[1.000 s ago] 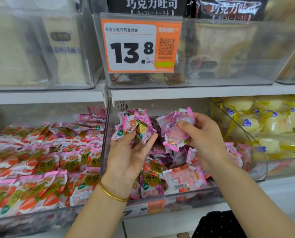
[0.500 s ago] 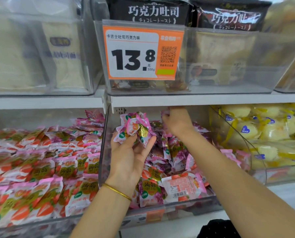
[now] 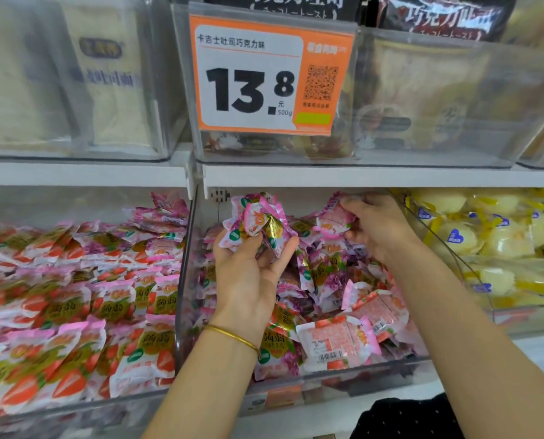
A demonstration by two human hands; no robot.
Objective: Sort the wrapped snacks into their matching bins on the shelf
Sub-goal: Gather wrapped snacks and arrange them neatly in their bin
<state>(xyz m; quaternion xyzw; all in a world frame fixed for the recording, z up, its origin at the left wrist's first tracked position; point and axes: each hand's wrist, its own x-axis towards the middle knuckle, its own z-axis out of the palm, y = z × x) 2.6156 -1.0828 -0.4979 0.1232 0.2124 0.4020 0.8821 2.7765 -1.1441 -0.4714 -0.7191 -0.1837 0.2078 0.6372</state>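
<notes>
Lower shelf, centre of frame: clear middle bin [image 3: 343, 377] filled with loose pink and purple wrapped snacks, a few turned barcode-side up at its front. Left hand [image 3: 248, 274], gold bangle [image 3: 232, 335] at the wrist, is raised palm-up over this bin, fingers and thumb curled round a bunch of pink packets [image 3: 258, 220] with a gold panel and green dots on the wrappers. Right hand [image 3: 378, 226] reaches into the back of the same bin just under the shelf edge [image 3: 359, 175], thumb and fingertips pinching a single pink packet [image 3: 334, 217]; its print is too blurred to read. Lower left of frame: left bin [image 3: 74, 403] of pink packets printed with red strawberries and gold characters. Right side: right bin [image 3: 517, 315] of pale yellow packets with blue heart marks. Upper centre: orange-and-white price tag [image 3: 264, 80] headed 卡吉士吐司巧克力味, then "13.8", 元, "500g", with a QR code beside. Black bags [image 3: 438, 17] at the top edge carry white characters, cut off, probably 巧克力. Upper-left bin labels are smeared and unreadable.
</notes>
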